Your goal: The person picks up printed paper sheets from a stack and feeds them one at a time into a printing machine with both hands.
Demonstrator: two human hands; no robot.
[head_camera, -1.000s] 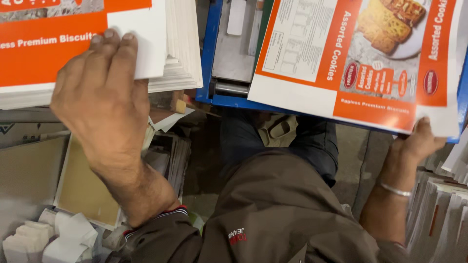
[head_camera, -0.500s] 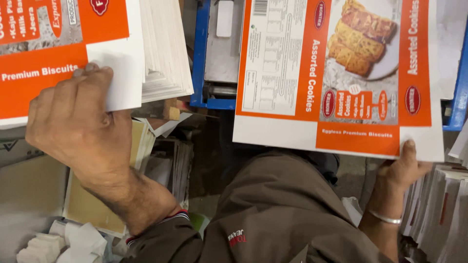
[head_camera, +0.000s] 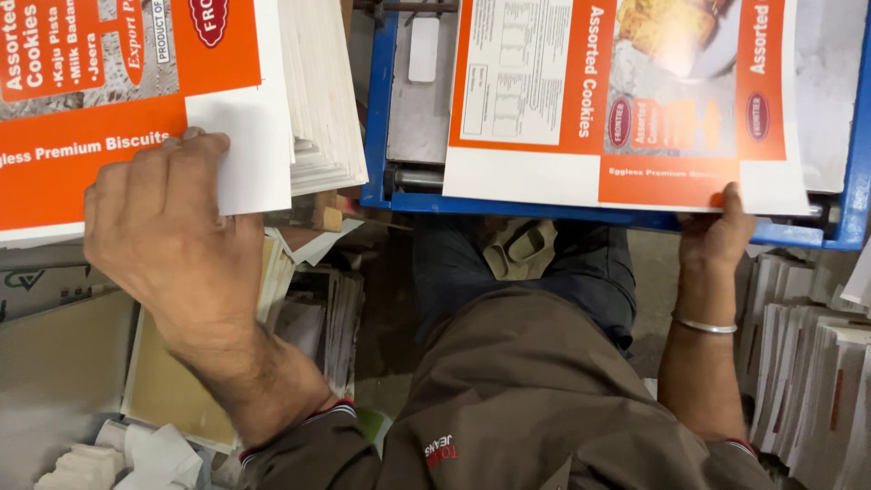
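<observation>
My left hand (head_camera: 168,231) rests on the near edge of the top orange-and-white printed carton sheet (head_camera: 136,100) of a thick stack (head_camera: 318,109) at the left, fingers curled over the sheet's white margin. My right hand (head_camera: 717,231) pinches the near right corner of another printed orange-and-white carton sheet (head_camera: 626,100), which lies flat on the blue-framed machine bed (head_camera: 381,118). A metal bangle (head_camera: 706,325) circles my right wrist.
Below the left stack lie brown boards (head_camera: 63,372), loose papers and white offcuts (head_camera: 118,458). Upright bundles of white sheets (head_camera: 807,363) stand at the right. My legs and brown shirt (head_camera: 535,390) fill the middle, over a dark floor.
The sheet in my right hand has slid farther onto the blue machine bed and lies square. My left hand has shifted along the stack's top sheet.
</observation>
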